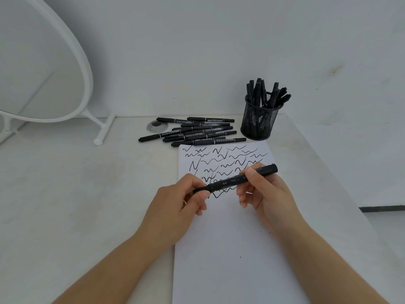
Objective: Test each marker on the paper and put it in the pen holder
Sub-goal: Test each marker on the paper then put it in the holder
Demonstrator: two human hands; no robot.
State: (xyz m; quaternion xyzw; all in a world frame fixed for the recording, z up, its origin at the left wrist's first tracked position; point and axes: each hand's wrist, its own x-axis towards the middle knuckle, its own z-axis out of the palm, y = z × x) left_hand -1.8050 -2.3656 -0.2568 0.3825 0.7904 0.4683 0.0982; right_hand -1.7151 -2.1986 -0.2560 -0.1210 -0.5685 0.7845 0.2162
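Now | both hands [175, 202] [265, 194] pinch one marker [232, 179] | one pen holder [259, 119] | one paper [230, 238]

Soft even daylight, cool grey cast, faint shadows, no glare, mild blur on hands, wide-angle bending at edges, slightly washed out

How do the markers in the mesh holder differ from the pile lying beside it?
The markers in the pen holder stand on end, leaning in different directions; the pile of markers lies flat on the table, roughly parallel. The holder's markers are contained; the pile lies loose behind the paper. Both sets are black.
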